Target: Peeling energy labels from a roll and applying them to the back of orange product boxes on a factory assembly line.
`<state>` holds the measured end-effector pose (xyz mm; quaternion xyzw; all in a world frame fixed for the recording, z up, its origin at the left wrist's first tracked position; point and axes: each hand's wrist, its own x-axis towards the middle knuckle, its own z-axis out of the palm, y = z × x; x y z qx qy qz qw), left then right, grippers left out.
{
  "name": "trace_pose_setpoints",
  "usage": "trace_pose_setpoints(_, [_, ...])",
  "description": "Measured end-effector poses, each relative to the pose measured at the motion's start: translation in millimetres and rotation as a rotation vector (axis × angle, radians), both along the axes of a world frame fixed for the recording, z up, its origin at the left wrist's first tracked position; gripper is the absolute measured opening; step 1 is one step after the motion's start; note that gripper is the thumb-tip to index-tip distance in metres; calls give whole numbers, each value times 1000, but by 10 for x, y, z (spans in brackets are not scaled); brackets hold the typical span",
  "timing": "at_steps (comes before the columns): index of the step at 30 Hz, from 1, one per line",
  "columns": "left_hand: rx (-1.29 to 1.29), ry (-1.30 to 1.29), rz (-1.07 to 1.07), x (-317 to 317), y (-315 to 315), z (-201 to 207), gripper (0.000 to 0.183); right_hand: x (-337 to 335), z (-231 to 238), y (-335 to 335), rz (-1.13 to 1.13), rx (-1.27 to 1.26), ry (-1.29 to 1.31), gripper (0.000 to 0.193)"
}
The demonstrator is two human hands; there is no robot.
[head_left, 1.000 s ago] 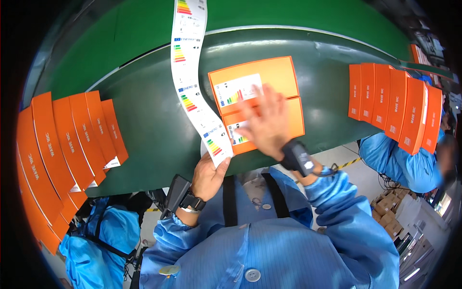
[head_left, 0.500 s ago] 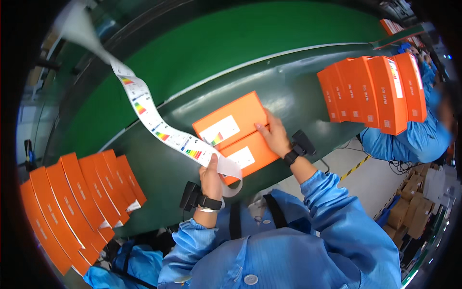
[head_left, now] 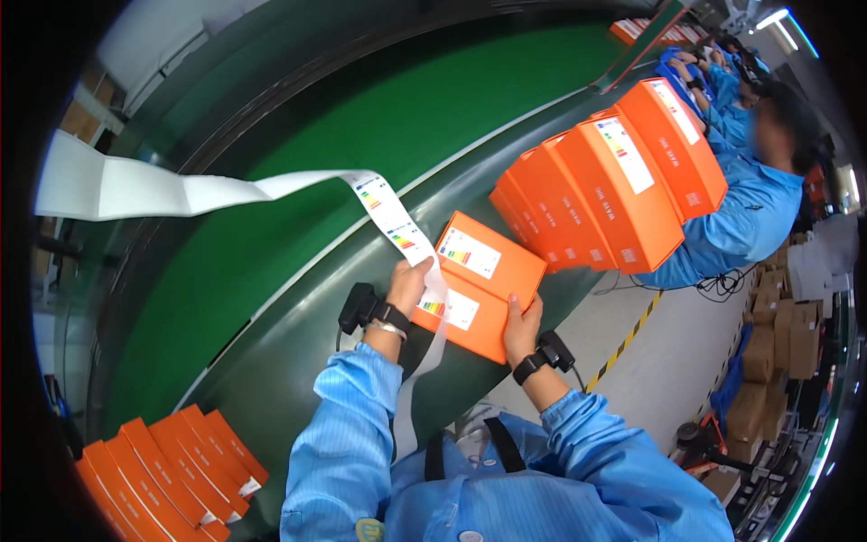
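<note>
Two orange boxes lie side by side on the dark green worktop: the far box [head_left: 513,275] and the near box [head_left: 483,336], each with a white label bearing coloured bars. My left hand [head_left: 406,287] pinches a long strip of labels [head_left: 386,210] over the left end of the boxes. One end of the strip runs far off to the left; its tail hangs down past the worktop's near edge. My right hand [head_left: 521,330] grips the right end of the boxes, its thumb on top near the seam and its other fingers mostly hidden.
A leaning stack of orange boxes [head_left: 587,199] stands to the right, close to the far box. More orange boxes [head_left: 181,470] are stacked at the lower left. Beyond a pale rail runs a green belt [head_left: 298,199]. A co-worker in blue [head_left: 745,203] is behind the right stack.
The view has swung rightward. The two boxes have turned and now sit nearer the right stack. My left hand and the label strip have shifted over the boxes' left end; the strip's tail hangs lower.
</note>
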<state>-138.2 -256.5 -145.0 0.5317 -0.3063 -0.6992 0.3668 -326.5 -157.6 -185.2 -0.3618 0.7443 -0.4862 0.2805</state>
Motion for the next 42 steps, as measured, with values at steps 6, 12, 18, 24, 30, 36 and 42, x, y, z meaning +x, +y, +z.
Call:
trace_pose_setpoints(6, [-105,-79,-167,-242,-551,-68,26,199,109,-59,-309,82,-188,53])
trace_pose_setpoints(12, [-296,8,99,118,-427,326,27,174,539,107,-10,-64,447,80])
trace_pose_setpoints(18, [-72,413,2,1056,322,1125,37,234,757,0,812,253,962,77])
trace_pose_setpoints(24, [-139,165,214,2017,1822,1595,33,388,721,-190,774,302,954,76])
trace_pose_setpoints(30, [66,-154,361,2458,3212,1528,32,398,811,-158,822,334,976,75])
trace_pose_setpoints(36, [162,0,159,2719,3714,1763,33,355,553,-173,771,266,1089,74])
trace_pose_setpoints(42, [157,-423,62,2741,4115,2501,18,-351,66,-533,766,435,1458,75])
